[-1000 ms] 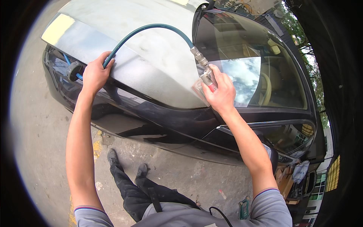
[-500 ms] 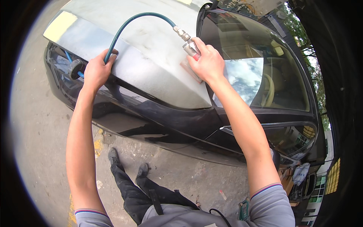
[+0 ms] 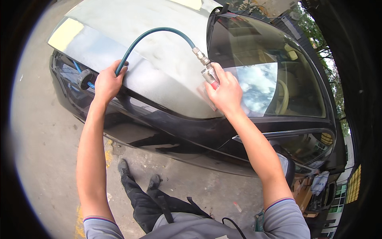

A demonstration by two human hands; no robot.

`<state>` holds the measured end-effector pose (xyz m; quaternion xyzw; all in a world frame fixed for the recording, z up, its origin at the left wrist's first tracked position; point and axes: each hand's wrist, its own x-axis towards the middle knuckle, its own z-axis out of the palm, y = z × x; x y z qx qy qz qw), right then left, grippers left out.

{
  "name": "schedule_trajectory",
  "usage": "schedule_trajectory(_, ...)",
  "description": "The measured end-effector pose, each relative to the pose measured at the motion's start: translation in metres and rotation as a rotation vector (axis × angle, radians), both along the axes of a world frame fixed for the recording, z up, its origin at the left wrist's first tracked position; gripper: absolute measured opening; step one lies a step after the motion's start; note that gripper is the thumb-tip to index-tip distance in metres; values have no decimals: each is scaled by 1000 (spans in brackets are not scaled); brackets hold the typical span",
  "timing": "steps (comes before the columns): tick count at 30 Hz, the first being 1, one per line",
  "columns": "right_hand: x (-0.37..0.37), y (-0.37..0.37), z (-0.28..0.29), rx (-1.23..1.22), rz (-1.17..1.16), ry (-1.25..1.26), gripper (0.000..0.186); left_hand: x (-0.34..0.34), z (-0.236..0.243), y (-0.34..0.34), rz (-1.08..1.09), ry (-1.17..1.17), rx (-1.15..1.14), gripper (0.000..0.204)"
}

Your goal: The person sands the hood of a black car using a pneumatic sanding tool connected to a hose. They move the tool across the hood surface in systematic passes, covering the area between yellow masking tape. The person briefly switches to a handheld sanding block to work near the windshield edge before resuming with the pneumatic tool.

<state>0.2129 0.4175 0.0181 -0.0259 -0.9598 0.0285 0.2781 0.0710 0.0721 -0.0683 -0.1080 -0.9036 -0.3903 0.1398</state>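
My right hand (image 3: 227, 93) is closed round an air sander (image 3: 209, 75) with a silver body and a red part. Its flat pad, blurred, rests on the dull grey hood (image 3: 159, 69) at the rear corner by the windshield. From the sander's metal coupling (image 3: 201, 56) a teal air hose (image 3: 159, 29) arches over the hood to my left hand (image 3: 106, 84). That hand is closed round the hose at the hood's near edge. Beyond it, a blue length of hose runs past a round black piece (image 3: 85, 79) near the headlamp.
The dark car's windshield (image 3: 254, 87) lies right of the sander, with a side mirror (image 3: 289, 167) nearer me. Pale yellow patches (image 3: 66, 33) mark the hood. Concrete floor (image 3: 43, 159) surrounds my feet; boxes (image 3: 303, 195) stand at the lower right.
My right hand and the sander have moved toward me and slightly right, nearer the hood's rear corner. My left hand keeps its hold on the hose; the whole view has shifted slightly.
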Motion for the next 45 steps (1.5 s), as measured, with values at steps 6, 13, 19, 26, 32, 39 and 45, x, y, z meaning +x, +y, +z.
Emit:
schedule_trajectory(6, -20, -4, 1, 13, -87, -67, 64, 6, 17, 3, -4, -146, -42, 28)
schedule_trajectory(13, -2, -12, 9, -66, -118, -143, 63, 3, 20, -7, -35, -162, -41, 30)
schedule_trajectory(19, -31, -40, 21, -103, -217, -222, 64, -5, 31, -10, -141, -261, -2, 33)
schedule_trajectory(26, -88, -95, 39, -161, -285, -287, 68, -22, 46, -56, -273, -301, 225, 33)
schedule_trajectory(32, -127, -141, 58, -239, -335, -324, 63, -64, 113, -134, -308, -317, 315, 28)
schedule_trajectory(39, -186, -208, 58, -276, -345, -284, 52, -111, 135, -209, -362, -378, 353, 29)
schedule_trajectory(45, -252, -255, 61, -257, -271, -288, 46, -127, 132, -241, -305, -449, 532, 28)
